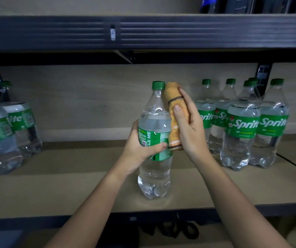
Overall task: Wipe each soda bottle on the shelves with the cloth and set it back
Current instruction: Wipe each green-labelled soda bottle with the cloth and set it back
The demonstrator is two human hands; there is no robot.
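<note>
bottle [154, 140] upright at shelf [72, 185] front | left hand [140, 151] grips label band | right hand [183, 122] presses folded cloth [175, 119] to its side | likely full, heavy, slick; hold mid-body

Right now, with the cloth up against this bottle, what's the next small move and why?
Probably slide the cloth down the bottle. The right hand presses it against the upper side near the cap, the left hand grips the label, and the lower half looks untouched by the cloth.
</note>
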